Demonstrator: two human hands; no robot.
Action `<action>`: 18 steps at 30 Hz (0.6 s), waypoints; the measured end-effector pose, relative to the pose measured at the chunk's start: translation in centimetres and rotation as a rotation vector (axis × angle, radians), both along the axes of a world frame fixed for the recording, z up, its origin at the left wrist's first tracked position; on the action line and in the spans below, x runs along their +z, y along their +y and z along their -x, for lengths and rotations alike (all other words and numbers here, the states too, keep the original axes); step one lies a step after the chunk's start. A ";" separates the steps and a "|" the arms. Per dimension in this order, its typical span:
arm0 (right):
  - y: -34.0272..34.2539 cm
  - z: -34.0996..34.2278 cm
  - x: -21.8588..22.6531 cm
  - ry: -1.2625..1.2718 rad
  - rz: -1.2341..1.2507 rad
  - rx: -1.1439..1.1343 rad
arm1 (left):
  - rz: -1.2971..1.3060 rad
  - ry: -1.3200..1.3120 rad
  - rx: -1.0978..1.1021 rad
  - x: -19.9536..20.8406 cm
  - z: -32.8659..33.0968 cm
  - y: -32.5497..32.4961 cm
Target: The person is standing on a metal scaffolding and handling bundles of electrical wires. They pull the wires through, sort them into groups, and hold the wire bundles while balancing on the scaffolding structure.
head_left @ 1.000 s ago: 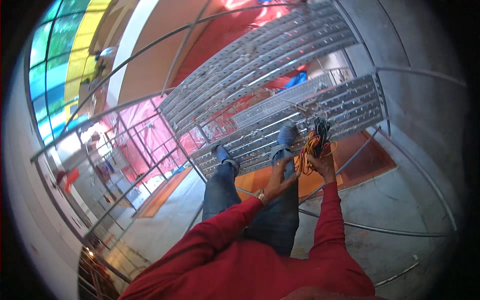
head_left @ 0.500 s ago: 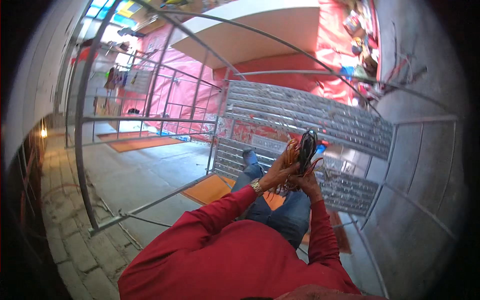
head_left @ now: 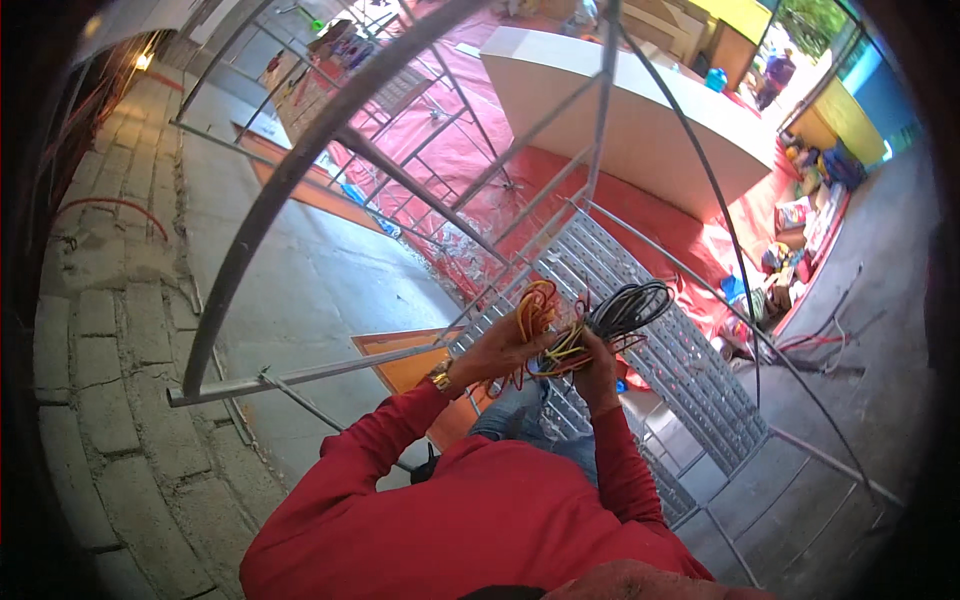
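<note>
My left hand [head_left: 500, 357], with a watch [head_left: 441, 377] on its wrist, is closed around a loose bundle of red and orange wires [head_left: 537, 303]. Close beside it, my right hand [head_left: 598, 376] grips a coil of black and grey wire [head_left: 634, 307]. Yellow wire loops [head_left: 568, 352] lie between the two hands, and I cannot tell which hand holds them. Thin wire ends hang below the left hand. Both bundles are held in front of my body, above a perforated metal scaffold plank [head_left: 690, 375].
Scaffold tubes [head_left: 262, 215] surround me. A block wall [head_left: 140, 440] runs along the left. Beyond the scaffold stand a large pale panel [head_left: 640, 125] and red floor sheeting [head_left: 560, 180]. Assorted items [head_left: 790, 255] line the far right wall; another person [head_left: 775, 75] is at the far opening.
My view has turned, so the scaffold and room appear rotated. The hands have moved slightly apart, and the red-orange bundle now sits left of the black coil, which leans to the right.
</note>
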State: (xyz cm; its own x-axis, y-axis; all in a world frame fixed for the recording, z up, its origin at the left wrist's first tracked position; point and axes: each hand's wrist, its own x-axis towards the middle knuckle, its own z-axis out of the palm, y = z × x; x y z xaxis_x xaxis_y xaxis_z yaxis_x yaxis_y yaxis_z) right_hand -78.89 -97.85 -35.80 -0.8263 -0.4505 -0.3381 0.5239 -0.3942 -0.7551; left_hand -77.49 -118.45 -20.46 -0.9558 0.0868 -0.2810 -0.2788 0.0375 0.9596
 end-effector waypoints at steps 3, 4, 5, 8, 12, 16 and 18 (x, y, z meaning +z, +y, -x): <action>-5.4 3.5 4.7 -0.160 0.284 -0.028 | 0.221 0.139 -0.043 4.2 2.3 -5.2; -7.1 4.4 5.7 -0.191 0.372 -0.032 | 0.103 0.056 -0.035 5.9 3.0 -6.3; -8.6 5.3 6.7 -0.223 0.456 -0.035 | 0.104 0.062 -0.022 5.7 3.5 -7.1; -10.7 7.5 7.8 -0.101 0.211 -0.011 | 0.233 0.095 -0.122 6.6 5.4 -8.1; -11.3 10.3 6.6 0.573 -0.314 0.054 | 0.711 -0.038 -0.248 7.8 6.3 -7.2; -11.3 13.1 5.6 0.313 -0.080 0.083 | 0.781 -0.059 -0.155 5.7 8.5 -6.5; -10.8 15.7 5.4 -0.079 0.348 0.181 | 0.626 -0.039 -0.058 4.8 10.3 -6.8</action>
